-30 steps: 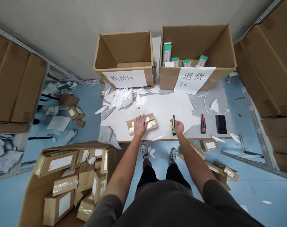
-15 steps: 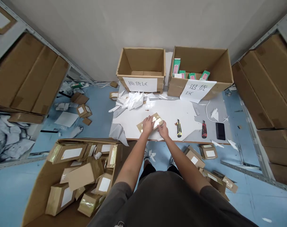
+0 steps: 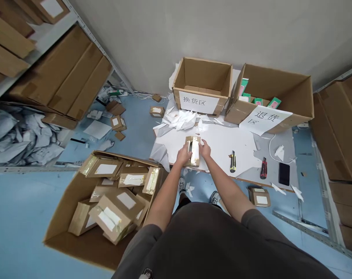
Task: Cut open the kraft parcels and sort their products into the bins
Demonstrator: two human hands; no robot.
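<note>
Head view, small taped carton (image 3: pixel 195 152) between both hands, left hand (image 3: pixel 184 154) gripping one side, right hand (image 3: pixel 205 149) the other.

Dark grey short-sleeved shirt (image 3: pixel 216 240) — black-and-white shoes (image 3: pixel 182 183) — black legwear (image 3: pixel 184 201).

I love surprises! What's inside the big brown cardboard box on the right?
Several small green-and-pink cartons and something white show inside the big brown cardboard box. Its front wall hides their lower parts and whatever lies low behind it.
</note>
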